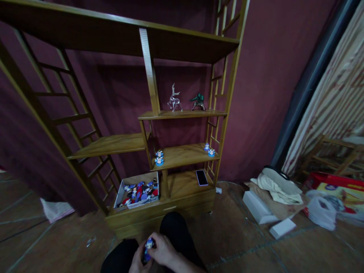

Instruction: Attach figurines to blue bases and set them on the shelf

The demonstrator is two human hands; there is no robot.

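Observation:
Both my hands meet low in the frame over my dark-trousered knees. My left hand (138,259) and my right hand (165,251) are closed together around a small blue toy figure (148,248). In front of me stands a wooden shelf unit (182,154). A cardboard box (138,190) full of several small figures sits on its bottom left level. Small blue figures (159,158) stand on the middle shelf at the left end, and two more figures (209,150) at the right end.
A clear glass figurine (174,99) and a green figurine (198,101) stand on the upper shelf. A dark phone (201,177) lies on the bottom level. White boxes (257,207), cloth, a plastic bag (320,212) and coloured cartons lie on the floor to the right.

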